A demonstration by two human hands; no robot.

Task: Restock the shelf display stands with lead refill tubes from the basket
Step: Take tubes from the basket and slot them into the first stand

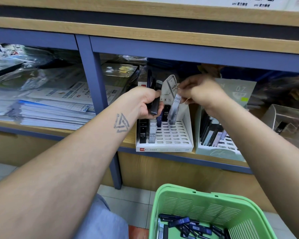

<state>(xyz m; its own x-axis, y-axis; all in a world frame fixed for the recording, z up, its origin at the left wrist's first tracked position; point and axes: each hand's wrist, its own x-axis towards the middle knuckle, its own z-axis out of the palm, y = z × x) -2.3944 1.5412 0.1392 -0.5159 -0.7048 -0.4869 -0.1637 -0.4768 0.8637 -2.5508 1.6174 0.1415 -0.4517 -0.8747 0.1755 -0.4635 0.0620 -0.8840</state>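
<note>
A white display stand (164, 147) with rows of slots sits on the shelf; a few HB 0.5 lead tubes (142, 134) stand at its left and back. My left hand (143, 102) grips a bunch of dark lead tubes (154, 104) above the stand's left side. My right hand (198, 93) pinches the top of a pale translucent tube (174, 109), whose lower end touches a back-row slot. A green basket (185, 192) below on the floor holds several dark tubes (185, 225).
A mint-green display stand (219, 152) with several tubes stands right of the white one. A clear plastic box (290, 118) sits at far right. Stacked papers and plastic sleeves (47, 107) fill the left shelf bay. A blue post (97, 94) divides the bays.
</note>
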